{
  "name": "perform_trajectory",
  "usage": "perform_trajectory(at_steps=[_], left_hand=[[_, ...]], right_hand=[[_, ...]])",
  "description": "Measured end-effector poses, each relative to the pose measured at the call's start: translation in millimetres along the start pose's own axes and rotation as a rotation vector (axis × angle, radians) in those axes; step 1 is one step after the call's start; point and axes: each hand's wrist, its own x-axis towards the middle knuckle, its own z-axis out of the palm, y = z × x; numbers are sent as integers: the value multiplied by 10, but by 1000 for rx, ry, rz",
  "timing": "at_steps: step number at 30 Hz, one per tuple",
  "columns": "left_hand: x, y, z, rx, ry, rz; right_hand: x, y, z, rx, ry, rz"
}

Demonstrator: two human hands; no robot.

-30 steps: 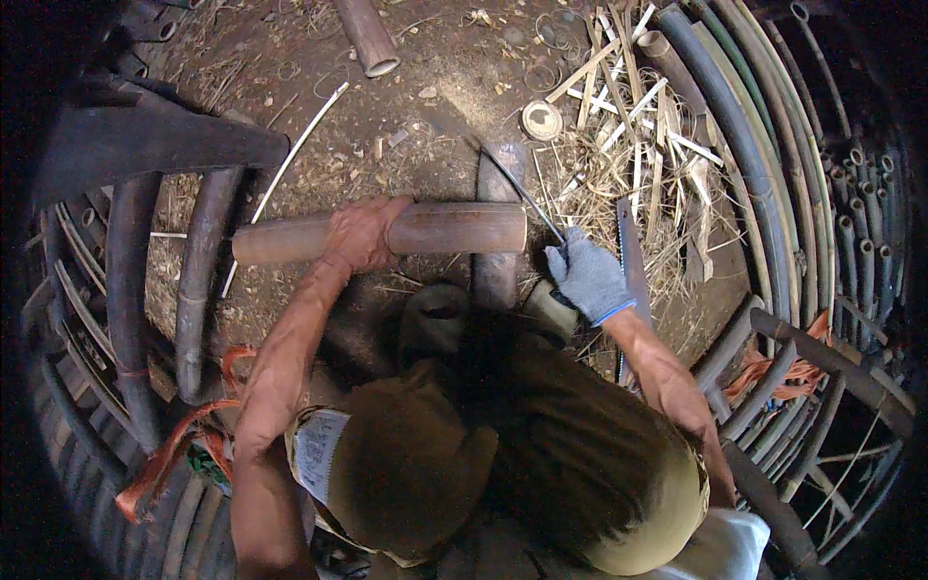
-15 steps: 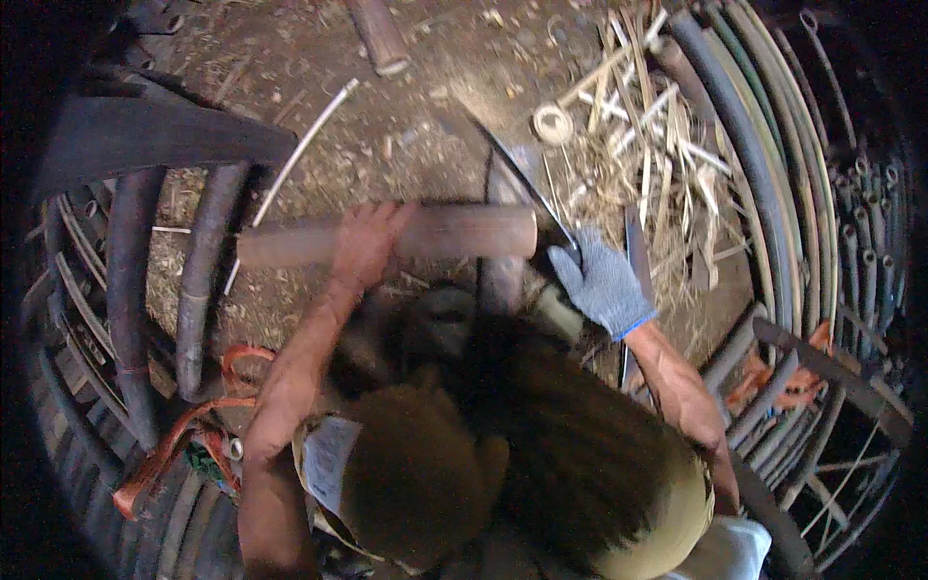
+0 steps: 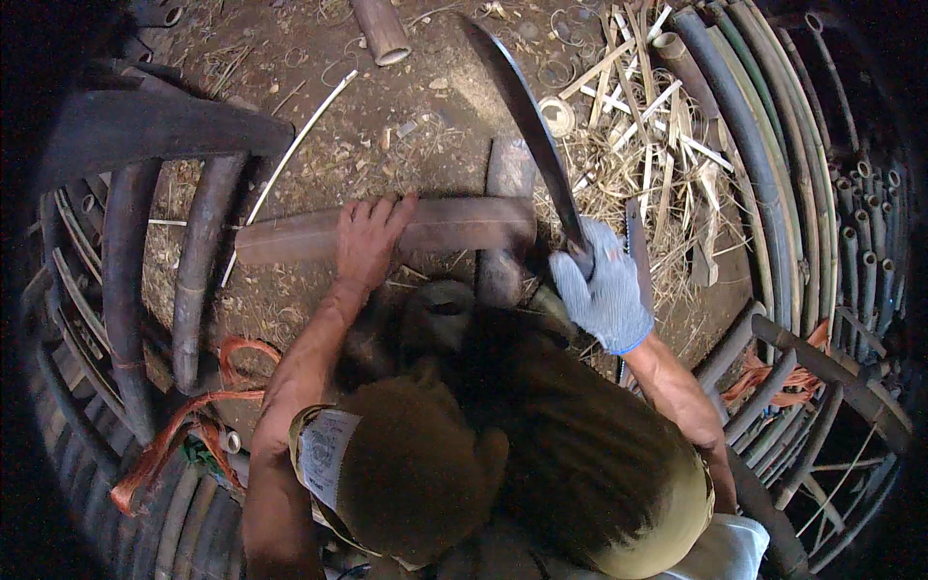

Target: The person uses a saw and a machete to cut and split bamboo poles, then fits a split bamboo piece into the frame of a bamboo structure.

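The left hand [image 3: 371, 242] clasps the bamboo tube [image 3: 459, 227] from above, fingers slightly parted; the gloved right hand [image 3: 604, 290] wraps the long knife [image 3: 536, 126], which points toward eleven o'clock. Dark poles [image 3: 126, 280] edge nine o'clock, curved poles [image 3: 719, 92] three; earth floor [image 3: 425, 150] opens at twelve. Compared with earlier, the long knife reaches farther toward twelve, broad face showing.

"What is your bamboo tube [image 3: 454, 227] lying on?"
"Across a log [image 3: 509, 169], with my left hand [image 3: 369, 240] over the tube."
"And to its right?"
"My right hand [image 3: 604, 290], holding a knife [image 3: 541, 138] whose blade points ahead past the tube; farther right, a saw [image 3: 639, 242]."
"Beyond it?"
"Another bamboo length [image 3: 380, 32] straight ahead, a heap of strips [image 3: 650, 114] ahead and right."
"Left of it?"
"Two poles [image 3: 205, 261]."
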Motion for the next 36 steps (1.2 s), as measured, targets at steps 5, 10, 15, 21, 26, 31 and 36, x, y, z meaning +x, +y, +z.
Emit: perform_trajectory(at_steps=[5, 10, 15, 21, 26, 31, 36], left_hand=[[87, 54, -145, -14, -121, -27], [41, 71, -293, -142, -242, -38], [258, -106, -145, -152, -281, -24], [247, -40, -283, -305, -340, -66], [273, -90, -172, -258, -361, -88], [29, 56, -170, -198, -241, -73], [35, 168, -194, -99, -167, -87]], right_hand=[[-137, 848, 246, -338, -398, 372], [-137, 680, 146, -188, -326, 275], [-130, 454, 37, -185, -256, 304], [-90, 30, -92, -19, -105, 22], [34, 594, 168, -417, -453, 408], [-159, 25, -30, -68, -47, 53], [-180, 405, 67, -204, -257, 215]])
